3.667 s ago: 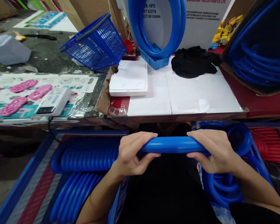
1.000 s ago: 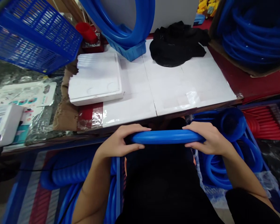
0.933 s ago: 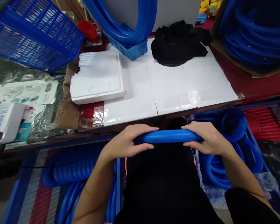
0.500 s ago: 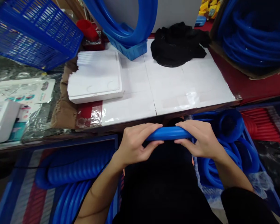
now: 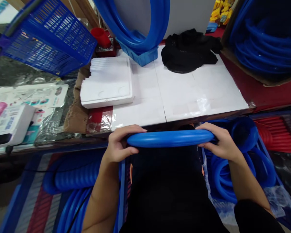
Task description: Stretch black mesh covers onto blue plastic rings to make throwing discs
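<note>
A smooth blue ring (image 5: 171, 138), seen edge-on, is held level in front of the table's near edge. My left hand (image 5: 122, 142) grips its left end, thumb below and fingers above. Around the right end my right hand (image 5: 215, 140) is closed in the same way. Beyond the ring, white sheets (image 5: 184, 97) cover the tabletop, and a white foam block (image 5: 109, 82) lies on their left part.
A blue basket (image 5: 50, 35) stands at the back left, near a red cup (image 5: 100, 37). Large blue rings (image 5: 160, 26) rest in a light blue tray (image 5: 145, 58). Black cloth (image 5: 189, 51) lies right of them. Crates of blue coils (image 5: 77, 176) flank my body below the table.
My hands have moved apart, the left one outward to the left and the right one to the right, so more of the blue ring shows between them. The view has shifted slightly.
</note>
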Action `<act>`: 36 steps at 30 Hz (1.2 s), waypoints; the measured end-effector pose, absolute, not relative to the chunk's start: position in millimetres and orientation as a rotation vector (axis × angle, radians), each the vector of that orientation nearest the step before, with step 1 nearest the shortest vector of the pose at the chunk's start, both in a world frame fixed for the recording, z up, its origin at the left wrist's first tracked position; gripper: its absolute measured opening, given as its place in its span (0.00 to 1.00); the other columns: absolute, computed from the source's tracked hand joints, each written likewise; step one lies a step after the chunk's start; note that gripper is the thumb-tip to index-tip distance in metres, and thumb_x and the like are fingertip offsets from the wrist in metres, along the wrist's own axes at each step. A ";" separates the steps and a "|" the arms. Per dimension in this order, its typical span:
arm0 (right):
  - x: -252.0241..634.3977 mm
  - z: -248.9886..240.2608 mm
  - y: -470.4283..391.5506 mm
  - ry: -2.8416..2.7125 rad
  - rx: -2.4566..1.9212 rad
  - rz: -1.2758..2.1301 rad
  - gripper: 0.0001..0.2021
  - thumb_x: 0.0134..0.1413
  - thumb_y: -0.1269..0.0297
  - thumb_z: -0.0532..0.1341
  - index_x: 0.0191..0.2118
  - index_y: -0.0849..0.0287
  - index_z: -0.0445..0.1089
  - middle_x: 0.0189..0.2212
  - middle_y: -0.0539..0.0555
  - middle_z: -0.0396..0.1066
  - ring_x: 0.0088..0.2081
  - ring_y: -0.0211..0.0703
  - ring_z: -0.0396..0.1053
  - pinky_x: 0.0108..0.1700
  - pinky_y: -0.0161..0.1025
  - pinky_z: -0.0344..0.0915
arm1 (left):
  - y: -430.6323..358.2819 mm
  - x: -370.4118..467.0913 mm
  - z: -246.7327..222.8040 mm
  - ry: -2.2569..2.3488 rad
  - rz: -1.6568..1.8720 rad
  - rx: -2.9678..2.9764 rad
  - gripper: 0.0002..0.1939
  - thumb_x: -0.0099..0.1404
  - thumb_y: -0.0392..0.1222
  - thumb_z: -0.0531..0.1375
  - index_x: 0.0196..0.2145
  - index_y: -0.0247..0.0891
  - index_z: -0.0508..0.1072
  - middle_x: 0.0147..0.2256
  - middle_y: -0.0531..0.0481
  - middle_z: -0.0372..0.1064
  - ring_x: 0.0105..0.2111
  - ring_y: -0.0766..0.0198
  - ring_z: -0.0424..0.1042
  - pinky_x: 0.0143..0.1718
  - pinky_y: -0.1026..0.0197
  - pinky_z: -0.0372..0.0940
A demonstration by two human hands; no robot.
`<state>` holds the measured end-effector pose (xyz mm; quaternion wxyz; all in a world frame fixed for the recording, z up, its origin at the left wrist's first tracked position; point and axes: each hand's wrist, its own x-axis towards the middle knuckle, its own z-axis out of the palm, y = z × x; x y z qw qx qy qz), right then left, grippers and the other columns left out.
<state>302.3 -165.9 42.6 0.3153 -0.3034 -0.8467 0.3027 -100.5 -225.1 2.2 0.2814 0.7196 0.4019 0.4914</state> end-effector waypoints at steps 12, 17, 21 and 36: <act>277.9 46.5 -183.5 -2.421 -0.700 0.529 0.23 0.69 0.61 0.68 0.65 0.57 0.68 0.50 0.61 0.79 0.50 0.54 0.79 0.53 0.51 0.76 | -230.8 -19.1 53.2 1.145 0.901 2.556 0.29 0.73 0.56 0.67 0.63 0.36 0.73 0.49 0.40 0.83 0.41 0.54 0.85 0.43 0.57 0.78; 276.1 45.9 -186.4 -2.416 -0.664 0.582 0.28 0.68 0.53 0.69 0.67 0.56 0.68 0.50 0.61 0.80 0.49 0.54 0.78 0.51 0.51 0.77 | -232.0 -21.8 46.6 1.114 0.936 2.561 0.25 0.74 0.54 0.66 0.62 0.38 0.74 0.47 0.41 0.83 0.40 0.56 0.84 0.40 0.59 0.76; 269.1 36.2 -193.9 -2.259 -0.674 0.566 0.24 0.68 0.58 0.69 0.65 0.54 0.70 0.51 0.61 0.80 0.48 0.54 0.79 0.50 0.52 0.76 | -236.5 -21.4 44.6 1.163 0.981 2.542 0.23 0.73 0.52 0.67 0.60 0.40 0.75 0.47 0.41 0.84 0.40 0.54 0.84 0.41 0.56 0.77; 290.3 43.6 -175.8 -2.064 -0.868 0.647 0.26 0.62 0.50 0.73 0.61 0.55 0.75 0.50 0.59 0.81 0.50 0.54 0.81 0.54 0.49 0.78 | -262.1 -80.2 7.8 1.415 1.325 1.987 0.24 0.74 0.57 0.63 0.63 0.47 0.76 0.54 0.46 0.81 0.50 0.49 0.82 0.54 0.49 0.77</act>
